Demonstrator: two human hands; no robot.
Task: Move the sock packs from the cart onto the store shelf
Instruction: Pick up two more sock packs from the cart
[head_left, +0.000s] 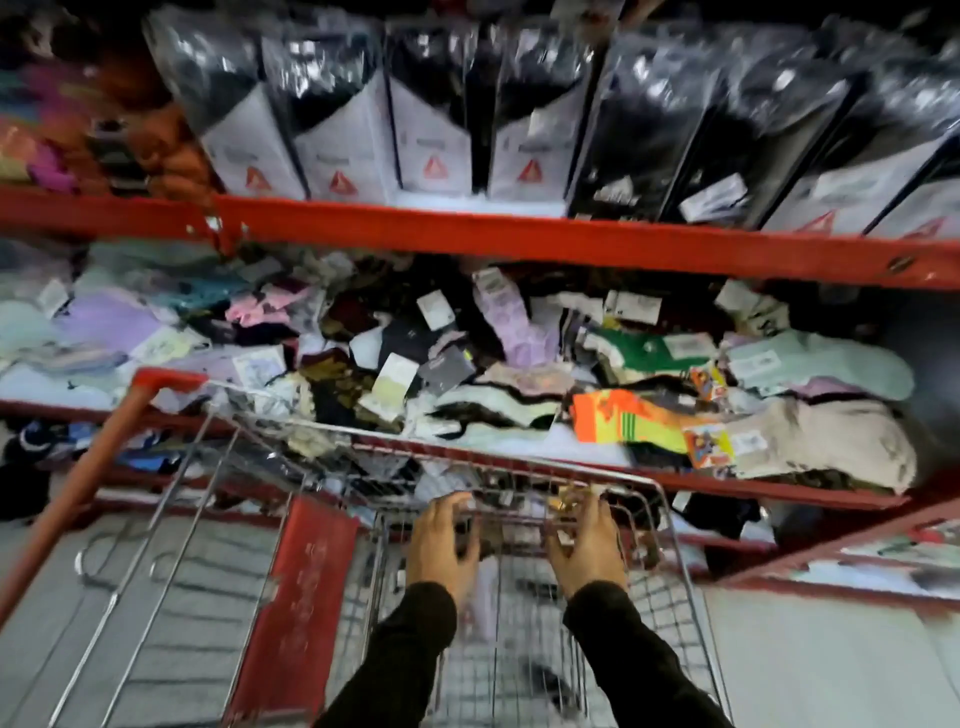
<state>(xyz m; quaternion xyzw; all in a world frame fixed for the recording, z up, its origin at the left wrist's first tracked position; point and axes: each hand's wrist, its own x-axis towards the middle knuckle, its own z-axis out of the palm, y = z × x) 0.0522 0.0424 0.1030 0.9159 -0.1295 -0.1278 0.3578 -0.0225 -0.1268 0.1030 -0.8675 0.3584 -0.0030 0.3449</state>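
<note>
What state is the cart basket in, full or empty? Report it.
Nearly empty: bare wire floor shows through the cart basket; both hands reach toward a few packs at its far end.

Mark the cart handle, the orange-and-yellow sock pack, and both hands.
cart handle (78, 478), head view, mid bar.
orange-and-yellow sock pack (623, 422), head view, centre.
left hand (441, 545), head view, back.
right hand (587, 545), head view, back.

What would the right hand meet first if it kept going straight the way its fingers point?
Probably the sock packs bunched at the cart's far end, just past the right hand; blur leaves depth unclear. Beyond them is the cart's wire front.
</note>
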